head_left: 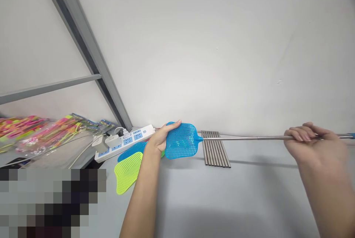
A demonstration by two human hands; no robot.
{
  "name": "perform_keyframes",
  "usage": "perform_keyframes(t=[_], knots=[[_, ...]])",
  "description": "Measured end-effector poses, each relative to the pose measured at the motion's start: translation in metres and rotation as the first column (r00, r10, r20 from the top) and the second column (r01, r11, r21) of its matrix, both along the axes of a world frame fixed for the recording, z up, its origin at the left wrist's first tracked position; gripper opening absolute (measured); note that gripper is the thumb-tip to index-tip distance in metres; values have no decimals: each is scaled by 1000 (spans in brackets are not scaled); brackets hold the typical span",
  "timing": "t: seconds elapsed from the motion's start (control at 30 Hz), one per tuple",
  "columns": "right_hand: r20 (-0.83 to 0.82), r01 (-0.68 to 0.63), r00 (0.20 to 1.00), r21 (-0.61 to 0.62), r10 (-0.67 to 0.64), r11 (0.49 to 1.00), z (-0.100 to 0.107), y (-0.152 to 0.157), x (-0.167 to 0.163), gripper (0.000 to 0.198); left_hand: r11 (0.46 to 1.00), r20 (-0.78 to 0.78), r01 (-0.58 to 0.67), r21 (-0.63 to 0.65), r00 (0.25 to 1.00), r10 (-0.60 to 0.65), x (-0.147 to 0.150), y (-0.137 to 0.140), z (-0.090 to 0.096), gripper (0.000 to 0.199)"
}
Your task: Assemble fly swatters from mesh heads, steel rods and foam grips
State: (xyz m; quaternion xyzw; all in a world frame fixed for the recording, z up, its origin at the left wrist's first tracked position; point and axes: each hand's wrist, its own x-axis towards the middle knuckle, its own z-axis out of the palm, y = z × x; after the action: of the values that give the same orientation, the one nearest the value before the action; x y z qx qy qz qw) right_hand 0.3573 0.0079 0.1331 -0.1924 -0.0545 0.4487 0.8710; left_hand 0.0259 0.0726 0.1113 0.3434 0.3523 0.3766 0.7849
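Note:
A blue fly swatter [181,141] with a perforated head and a long metal rod is held level above the table, between both hands. My left hand [160,137] grips the outer edge of its head, thumb on top and the other fingers hidden behind. Far to the right, my right hand [312,140] is wrapped round the metal rod, close to a blue end piece at the frame's edge. Under the rod, several metal tubes [216,153] lie side by side. A yellow-green swatter head [128,173] rests left of my left forearm, with another blue swatter head [129,152] behind it.
A white power strip [124,143] with plugs and cables lies at the back left of the grey table [222,197]. Beyond it are colourful plastic-wrapped packs [52,134]. A grey metal frame post [91,57] stands against the white wall [216,46].

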Motion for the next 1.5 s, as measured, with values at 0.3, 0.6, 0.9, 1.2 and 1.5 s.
perform_keyframes(t=[0.3,0.6,0.9,1.2,1.5], knots=[[-21,185,983,54,-184,981,-12,4,-31,18,993,-21,-18,-118,1000,16,10,3,-2,30],[-54,218,974,-8,-218,976,-15,6,-39,17,988,-69,-17,-151,998,7,13,4,1,24],[-44,246,968,-31,-247,969,-16,8,-44,17,990,-63,2,-139,998,-11,18,7,-4,20],[-47,243,969,-12,-243,970,-16,7,-46,18,992,-68,-31,-123,997,22,23,4,-6,24],[-34,257,966,-10,-257,966,-13,5,-52,17,991,-98,-55,-124,994,43,31,4,-6,24]])
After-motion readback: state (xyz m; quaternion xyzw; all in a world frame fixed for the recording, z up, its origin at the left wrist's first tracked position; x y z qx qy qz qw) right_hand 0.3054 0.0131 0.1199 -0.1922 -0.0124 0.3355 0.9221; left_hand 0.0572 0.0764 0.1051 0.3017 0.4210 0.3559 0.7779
